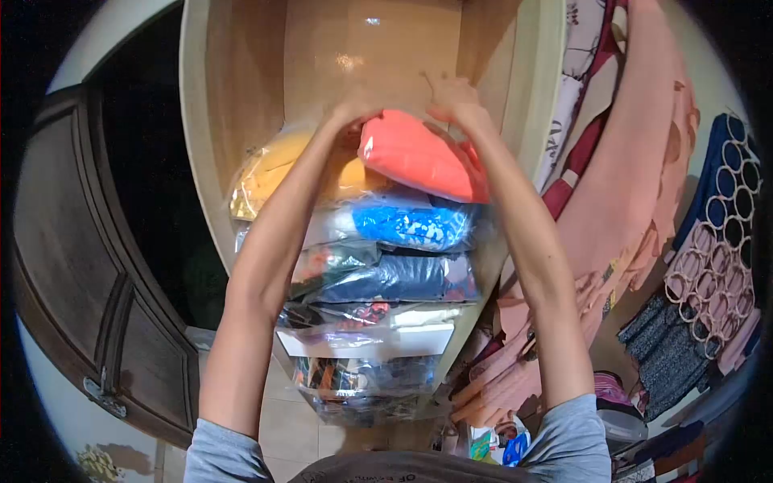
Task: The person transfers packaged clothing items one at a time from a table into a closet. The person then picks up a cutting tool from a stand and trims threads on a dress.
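Observation:
A coral-coloured folded cloth bundle (419, 157), seemingly in clear plastic, lies tilted on top of a stack inside a tall wooden cabinet. My left hand (354, 115) is at its upper left corner, fingers curled against it and partly hidden. At the bundle's far right side, my right hand (452, 98) has its fingers stretched out and apart, a little blurred. Beneath my left forearm sits a yellow bagged bundle (278, 165). Under the coral one are a blue and white bagged bundle (415, 225) and a dark navy bagged bundle (394, 278).
More plastic-wrapped clothes (362, 374) fill the lower stack. Cabinet side walls (197, 121) rise on both sides. A dark wooden door (64, 233) stands to the left. On the right hang peach fabric (628, 177) and a ring scarf hanger (717, 258).

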Available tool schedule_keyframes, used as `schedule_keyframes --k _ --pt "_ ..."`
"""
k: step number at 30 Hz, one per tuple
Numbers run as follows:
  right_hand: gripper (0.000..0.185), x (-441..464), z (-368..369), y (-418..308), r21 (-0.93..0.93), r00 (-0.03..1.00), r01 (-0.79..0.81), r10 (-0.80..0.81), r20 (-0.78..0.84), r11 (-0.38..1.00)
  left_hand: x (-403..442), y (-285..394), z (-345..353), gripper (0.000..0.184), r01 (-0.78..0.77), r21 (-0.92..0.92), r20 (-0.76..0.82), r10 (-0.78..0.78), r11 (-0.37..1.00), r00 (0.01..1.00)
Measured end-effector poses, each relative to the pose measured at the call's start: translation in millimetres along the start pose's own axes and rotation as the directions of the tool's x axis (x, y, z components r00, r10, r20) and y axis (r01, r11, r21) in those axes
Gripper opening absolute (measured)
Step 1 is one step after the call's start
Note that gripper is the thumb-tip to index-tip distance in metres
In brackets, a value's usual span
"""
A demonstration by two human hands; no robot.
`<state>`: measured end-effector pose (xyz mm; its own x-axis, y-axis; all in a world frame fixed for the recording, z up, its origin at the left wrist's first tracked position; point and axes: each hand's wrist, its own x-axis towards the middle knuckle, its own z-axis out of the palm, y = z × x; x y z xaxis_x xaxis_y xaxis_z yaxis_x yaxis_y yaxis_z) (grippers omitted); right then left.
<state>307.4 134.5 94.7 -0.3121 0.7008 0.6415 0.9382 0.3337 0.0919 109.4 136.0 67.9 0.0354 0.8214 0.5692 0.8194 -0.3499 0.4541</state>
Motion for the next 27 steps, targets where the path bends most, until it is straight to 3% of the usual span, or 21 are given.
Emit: schedule_keyframes --k 1,4,6,8,10,12,13,16,19,21,22,24,27 --pt "0.062 9 9 5 0.03 0.987 0.138 -0.14 0.084 0.99 12 0 6 0.033 -0.008 -0.005 0.154 0.009 1.0 0.988" --pt "0.057 38 51 16 0.347 0.833 -0.106 -0.107 0.543 0.932 44 -12 24 0.04 -0.07 -0.018 0.453 0.07 0.997 0.889" --pt "0.053 39 107 26 0.562 0.889 -0.135 -0.151 0.433 0.816 56 -31 48 0.044 -0.162 -0.002 0.479 0.143 0.987 0.866" --pt "0.054 33 126 32 0.609 0.899 -0.109 -0.184 0.398 0.785 68 -49 71 0.047 -0.264 0.015 0.505 0.22 0.964 0.835" --pt "0.057 24 113 32 0.508 0.861 -0.036 -0.232 0.453 0.86 67 -44 71 0.051 -0.352 0.073 0.521 0.266 0.933 0.811" --pt "0.06 18 117 30 0.623 0.881 -0.151 -0.182 0.437 0.768 57 -34 67 0.056 -0.412 0.154 0.525 0.279 0.898 0.804" --pt "0.061 14 117 28 0.671 0.889 -0.202 -0.154 0.431 0.714 53 -33 68 0.058 -0.395 0.153 0.516 0.268 0.906 0.813" --pt "0.064 -5 94 25 0.601 0.88 -0.109 -0.204 0.429 0.792 42 -32 65 0.064 -0.343 0.139 0.486 0.238 0.929 0.841" --pt "0.056 -15 90 27 0.744 0.927 0.049 -0.307 0.213 0.666 30 -18 44 0.068 -0.291 0.173 0.469 0.181 0.941 0.865" --pt "0.058 -36 84 30 0.657 0.964 0.023 -0.19 0.184 0.753 -17 9 20 0.071 -0.241 0.284 0.456 0.091 0.928 0.885" --pt "0.06 -47 82 28 0.616 0.976 -0.006 -0.129 0.174 0.787 -37 13 14 0.076 -0.338 0.302 0.468 0.17 0.891 0.867" --pt "0.057 -59 76 18 0.65 0.983 0.056 -0.156 0.098 0.758 -37 -29 39 0.08 -0.447 0.374 0.38 0.306 0.813 0.873" --pt "0.053 -82 59 4 0.645 0.992 0.003 -0.085 0.096 0.764 -81 -11 20 0.083 -0.366 0.365 0.298 0.266 0.856 0.917"
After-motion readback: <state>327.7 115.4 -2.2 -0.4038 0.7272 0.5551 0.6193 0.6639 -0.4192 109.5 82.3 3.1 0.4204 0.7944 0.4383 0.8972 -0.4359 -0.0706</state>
